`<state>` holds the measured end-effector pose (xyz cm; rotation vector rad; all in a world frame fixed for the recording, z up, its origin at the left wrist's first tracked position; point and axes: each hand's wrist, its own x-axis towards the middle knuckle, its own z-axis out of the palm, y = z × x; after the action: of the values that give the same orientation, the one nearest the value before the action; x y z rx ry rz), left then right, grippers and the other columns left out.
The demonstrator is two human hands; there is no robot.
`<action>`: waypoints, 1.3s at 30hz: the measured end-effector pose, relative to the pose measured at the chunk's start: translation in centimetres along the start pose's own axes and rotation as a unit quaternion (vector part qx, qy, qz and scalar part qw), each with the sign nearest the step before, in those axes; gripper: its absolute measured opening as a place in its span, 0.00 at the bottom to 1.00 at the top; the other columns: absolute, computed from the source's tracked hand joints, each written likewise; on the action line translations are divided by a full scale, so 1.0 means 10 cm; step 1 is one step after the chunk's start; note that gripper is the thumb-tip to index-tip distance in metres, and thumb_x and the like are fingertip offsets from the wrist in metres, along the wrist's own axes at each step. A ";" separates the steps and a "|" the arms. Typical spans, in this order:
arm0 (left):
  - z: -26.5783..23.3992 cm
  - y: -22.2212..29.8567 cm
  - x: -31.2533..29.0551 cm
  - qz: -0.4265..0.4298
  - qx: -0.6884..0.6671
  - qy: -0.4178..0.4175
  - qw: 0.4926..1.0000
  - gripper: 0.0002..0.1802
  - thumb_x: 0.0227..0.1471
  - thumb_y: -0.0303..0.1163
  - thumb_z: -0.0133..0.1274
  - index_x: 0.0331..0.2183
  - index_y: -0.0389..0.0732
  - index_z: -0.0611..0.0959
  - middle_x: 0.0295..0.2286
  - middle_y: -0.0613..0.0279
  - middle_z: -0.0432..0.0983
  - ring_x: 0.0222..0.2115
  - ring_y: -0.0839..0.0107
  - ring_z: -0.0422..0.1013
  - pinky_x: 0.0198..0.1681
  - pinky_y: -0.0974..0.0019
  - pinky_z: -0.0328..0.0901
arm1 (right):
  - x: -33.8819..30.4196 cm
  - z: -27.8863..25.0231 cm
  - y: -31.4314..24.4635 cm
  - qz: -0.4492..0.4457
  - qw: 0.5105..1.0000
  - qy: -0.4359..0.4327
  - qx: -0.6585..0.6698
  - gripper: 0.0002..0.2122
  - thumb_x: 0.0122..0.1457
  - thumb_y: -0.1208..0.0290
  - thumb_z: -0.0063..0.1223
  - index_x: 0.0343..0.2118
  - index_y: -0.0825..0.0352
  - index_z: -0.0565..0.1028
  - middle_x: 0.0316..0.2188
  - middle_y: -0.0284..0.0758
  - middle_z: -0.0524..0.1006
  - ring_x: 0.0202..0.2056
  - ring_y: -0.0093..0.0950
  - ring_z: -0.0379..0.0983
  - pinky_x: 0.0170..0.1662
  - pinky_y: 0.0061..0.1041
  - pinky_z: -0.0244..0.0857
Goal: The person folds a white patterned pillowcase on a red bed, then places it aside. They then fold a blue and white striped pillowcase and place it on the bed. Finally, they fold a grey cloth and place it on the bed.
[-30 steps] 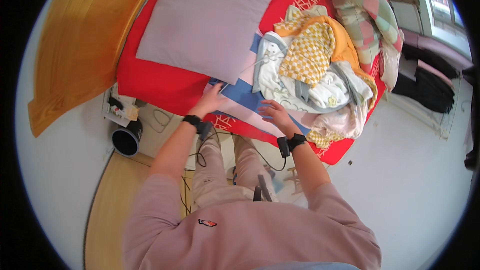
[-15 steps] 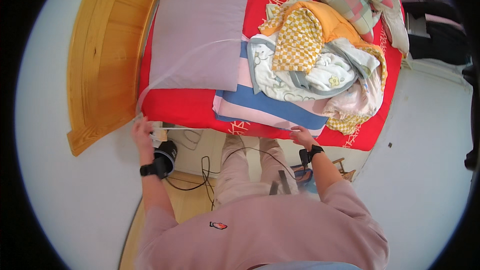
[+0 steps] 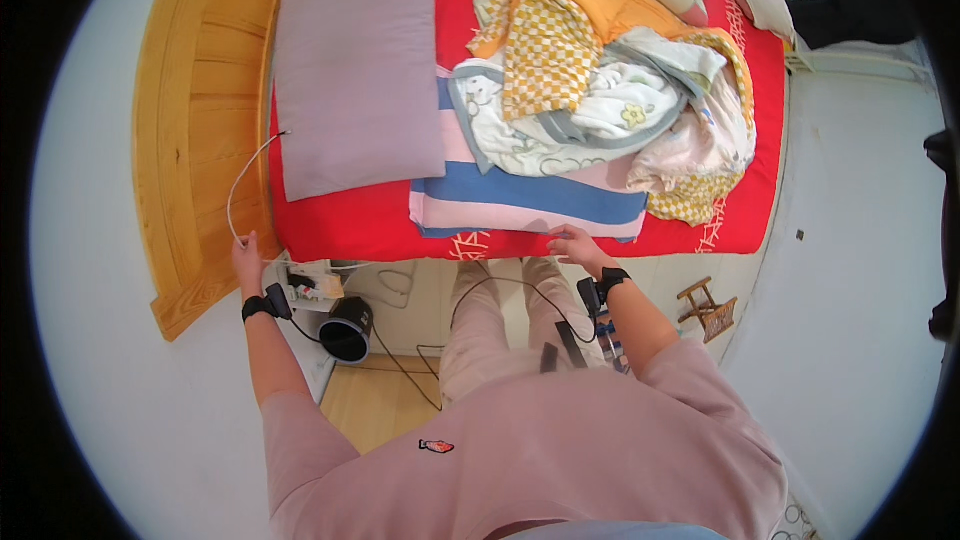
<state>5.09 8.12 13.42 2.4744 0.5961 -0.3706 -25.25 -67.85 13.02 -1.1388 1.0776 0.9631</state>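
Note:
My left hand is closed on a thin white cable beside the wooden headboard. From that hand the cable curves up past the headboard to a dark tip at the left edge of a grey-mauve pillow. Another pale stretch of cable shows to the right of the hand, below the mattress edge. Over at the front edge of the bed, my right hand has its fingers reaching out against the border of a blue-and-pink striped cloth; I see nothing held in it.
A wooden headboard borders the red-sheeted bed. Rumpled blankets lie on it. Below are a dark bin, black cables and a small folding wooden stool. Black wrist devices with cords sit on both forearms.
My left hand has moved left and slightly down; the cable that swung blurred across the pillow now hangs in a short curve. My right hand has shifted left and up, its fingers no longer pinching something white.

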 end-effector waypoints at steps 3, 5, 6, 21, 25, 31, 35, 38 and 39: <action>0.17 0.16 -0.12 -0.015 0.025 0.058 0.998 0.29 0.57 0.45 0.68 0.48 0.32 0.78 0.37 0.51 0.81 0.39 0.60 0.77 0.44 0.58 0.71 | -0.07 -0.19 0.10 -0.003 1.000 0.006 0.015 0.15 0.65 0.71 0.60 0.54 0.59 0.76 0.42 0.30 0.82 0.41 0.24 0.79 0.43 0.30 0.74; 0.33 0.34 -0.37 -0.008 0.026 0.106 0.994 0.37 0.55 0.44 0.70 0.55 0.29 0.74 0.44 0.45 0.81 0.45 0.55 0.78 0.50 0.56 0.71 | -0.11 -0.40 0.22 0.000 0.999 0.033 0.020 0.16 0.63 0.70 0.62 0.54 0.59 0.75 0.39 0.30 0.81 0.41 0.25 0.79 0.43 0.32 0.74; 0.41 0.42 -0.52 0.014 0.028 0.139 0.990 0.42 0.54 0.43 0.71 0.59 0.28 0.71 0.48 0.42 0.80 0.48 0.52 0.77 0.53 0.55 0.70 | -0.11 -0.52 0.29 0.001 0.998 0.049 0.026 0.17 0.63 0.70 0.62 0.54 0.59 0.75 0.39 0.30 0.81 0.40 0.25 0.78 0.43 0.33 0.74; 2.64 2.00 -3.44 -0.004 0.129 -0.337 0.933 0.59 0.49 0.42 0.72 0.71 0.28 0.58 0.65 0.38 0.65 0.66 0.51 0.64 0.68 0.56 0.59 | -0.90 -2.67 -0.26 -0.229 0.897 0.300 0.232 0.50 0.59 0.51 0.71 0.73 0.63 0.47 0.61 0.46 0.70 0.58 0.38 0.71 0.52 0.43 0.72; 2.95 2.53 -3.68 -0.018 0.036 -0.394 0.918 0.53 0.54 0.43 0.70 0.70 0.33 0.61 0.62 0.39 0.69 0.61 0.57 0.69 0.63 0.59 0.65 | -0.92 -2.98 -0.71 -0.250 0.888 0.249 0.295 0.45 0.62 0.51 0.67 0.73 0.58 0.49 0.62 0.41 0.70 0.58 0.38 0.71 0.58 0.45 0.68; 3.04 2.95 -3.89 0.006 0.004 -0.405 0.914 0.40 0.58 0.40 0.67 0.63 0.29 0.71 0.55 0.46 0.77 0.55 0.61 0.74 0.58 0.60 0.69 | -0.68 -3.01 -1.03 -0.253 0.896 0.245 0.269 0.19 0.61 0.69 0.62 0.51 0.71 0.72 0.42 0.45 0.81 0.33 0.31 0.80 0.34 0.32 0.73; 3.04 3.36 -4.08 -0.017 -0.050 -0.463 0.885 0.34 0.62 0.41 0.64 0.60 0.30 0.74 0.52 0.49 0.80 0.53 0.63 0.76 0.56 0.62 0.69 | -0.97 -2.85 -1.04 -0.323 0.863 0.250 0.299 0.09 0.62 0.74 0.52 0.42 0.72 0.76 0.34 0.39 0.81 0.23 0.25 0.74 0.25 0.25 0.67; 3.08 3.90 -4.25 0.000 -0.054 -0.529 0.847 0.35 0.63 0.45 0.62 0.62 0.33 0.73 0.54 0.52 0.79 0.55 0.64 0.73 0.59 0.59 0.67 | -1.56 -2.87 -1.05 -0.364 0.838 0.259 0.312 0.09 0.64 0.75 0.48 0.43 0.70 0.78 0.33 0.32 0.80 0.23 0.21 0.72 0.26 0.22 0.67; 3.10 4.12 -4.32 0.014 -0.061 -0.546 0.835 0.38 0.62 0.47 0.63 0.63 0.34 0.71 0.55 0.50 0.77 0.56 0.63 0.73 0.59 0.56 0.67 | -1.79 -2.88 -1.06 -0.383 0.829 0.265 0.310 0.09 0.64 0.76 0.48 0.43 0.70 0.78 0.33 0.31 0.80 0.24 0.21 0.72 0.27 0.22 0.67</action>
<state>-16.09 -54.84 23.80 1.7122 0.0705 -1.5134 -23.45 -98.80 30.38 -1.1384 1.0903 -0.3620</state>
